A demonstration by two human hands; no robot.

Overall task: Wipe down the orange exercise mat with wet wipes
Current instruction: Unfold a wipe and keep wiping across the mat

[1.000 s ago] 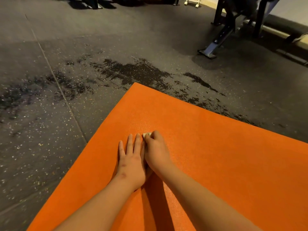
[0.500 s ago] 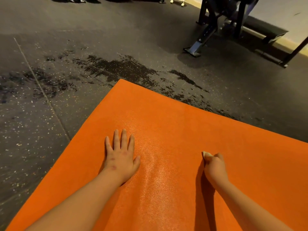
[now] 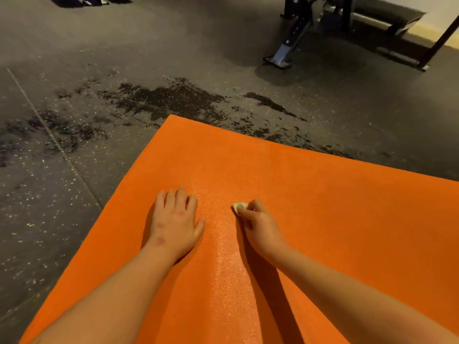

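Since half a second ago the right hand [image 3: 260, 224] has come back leftward across the orange exercise mat [image 3: 335, 219], closing most of the gap to the left hand [image 3: 175, 219], which keeps its place. One second ago the two were touching. Reads as a side-to-side wiping stroke, return leg.

Left to right:
- Speckled rubber floor [image 3: 49, 219] with a seam line; the mat's left edge lies on it.
- Left hand flat, palm down, fingers straight and released, pressing the mat near that edge, apparently to steady it.
- Between the hands a glossy streak [image 3: 223, 244] runs toward the camera, likely moisture from wiping.
- Wet wipe [image 3: 239, 207], bunched small and pale, shows just beyond the right fingertips and touches the mat. The right hand is curled round it, grasping the wad.

Step in hand: wiping, near the mat's far left corner. Judgement: early to middle, since the broad area to the right shows no sheen. Next move calls for steady downward pressure and overlapping strokes working rightward, with the left hand shifting to follow. So small a wad covers little per pass; unfolding may help.

Around: dark wet patch [image 3: 169, 98] on the floor beyond the mat's far edge; gym machine frame [image 3: 298, 33] upper right, well apart. Only the left hand itself stands in the stroke's path
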